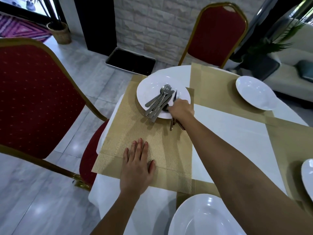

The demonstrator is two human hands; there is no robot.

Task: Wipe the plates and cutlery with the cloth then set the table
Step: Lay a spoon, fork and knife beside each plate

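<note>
1. A round white ceramic plate (pixel 150 87) sits at the far end of a gold woven rectangular placemat (pixel 152 138), on the white-clothed bench (pixel 228 126).
2. A bundle of steel spoons and knives (pixel 158 101) lies across that plate. Its long axis runs diagonally: the spoon bowls point away and to the right, and the handles point back to the near left, overhanging the plate's near rim above the placemat.
3. The right grip (pixel 181 109) is at the plate's near-right rim, fingers curled round a thin steel cutlery piece (pixel 175 96). The piece's tip points away over the plate, and its handle end shows below the hand. I cannot tell whether one piece or two are held.
4. The left grip (pixel 137 167) holds nothing. It lies flat, palm down, fingers straight and together, on the near part of the same placemat.
5. Three more white plates sit on other gold mats: far right (pixel 254 94), at the near edge (pixel 203 217) and at the right edge (pixel 308 175).
6. Two red padded chairs with gold frames stand by the bench, one at the left (pixel 33 99) and one at the far side (pixel 218 31).
</note>
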